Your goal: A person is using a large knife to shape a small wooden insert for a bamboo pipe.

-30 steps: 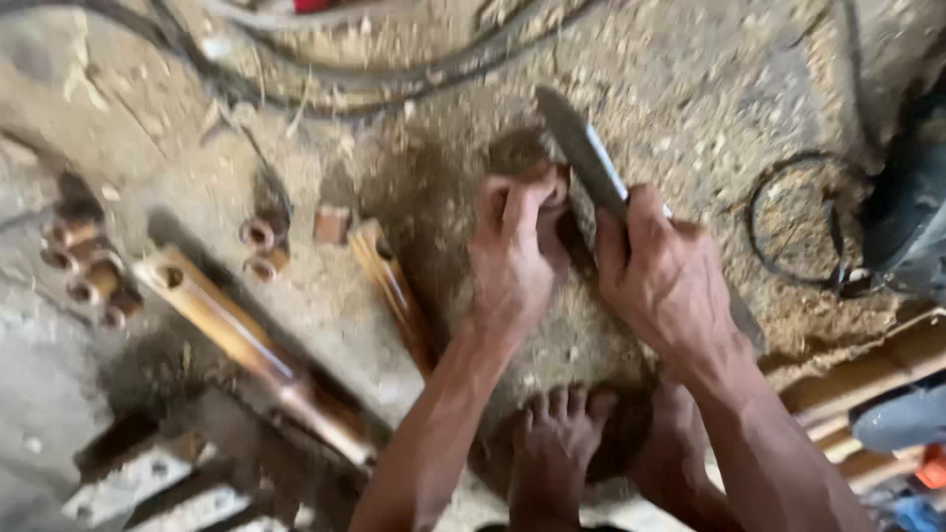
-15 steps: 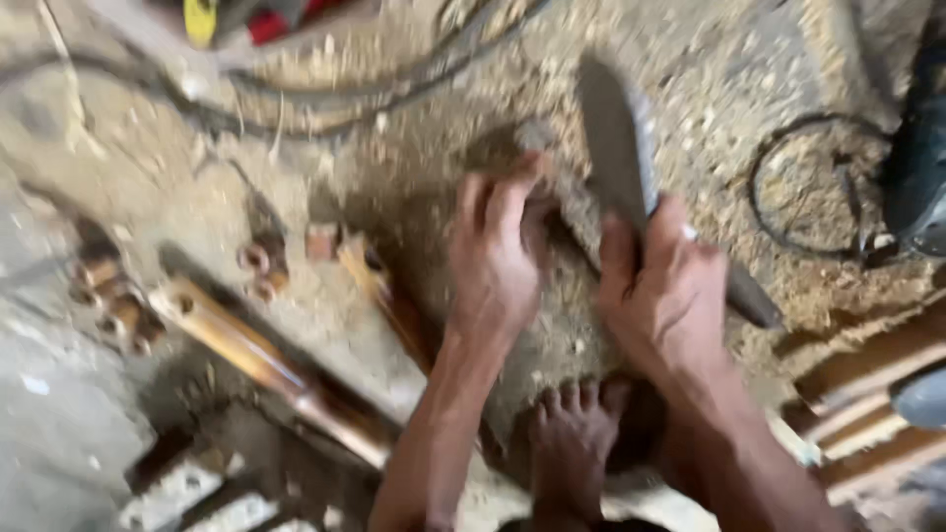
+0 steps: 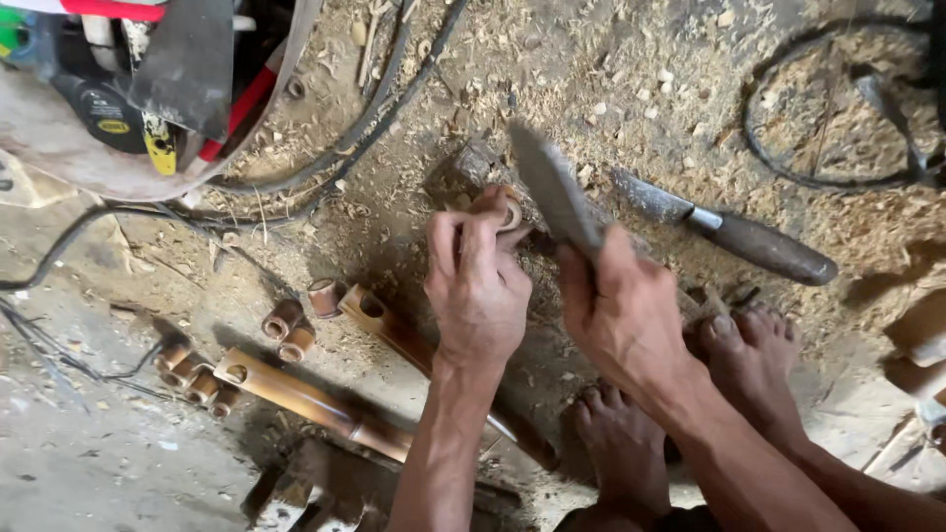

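My left hand (image 3: pixel 476 281) grips a short ring of bamboo (image 3: pixel 509 213), holding it upright on a worn wooden block (image 3: pixel 463 167) on the ground. My right hand (image 3: pixel 619 313) is shut on the handle of a broad knife (image 3: pixel 554 189), whose blade points up and away, its edge next to the bamboo piece. Both hands work close together above my bare feet (image 3: pixel 680 404).
A second knife with a dark handle (image 3: pixel 724 229) lies on the sawdust to the right. Long bamboo lengths (image 3: pixel 315 402) and several short cut rings (image 3: pixel 286 330) lie at left. Black cables (image 3: pixel 345 148), a wire loop (image 3: pixel 828 108) and a power tool (image 3: pixel 108 89) sit at the back.
The view has shifted so the hands sit lower in frame. The knife blade has swung from right of the bamboo piece toward it, now tilted left. A second knife on the ground has come into view.
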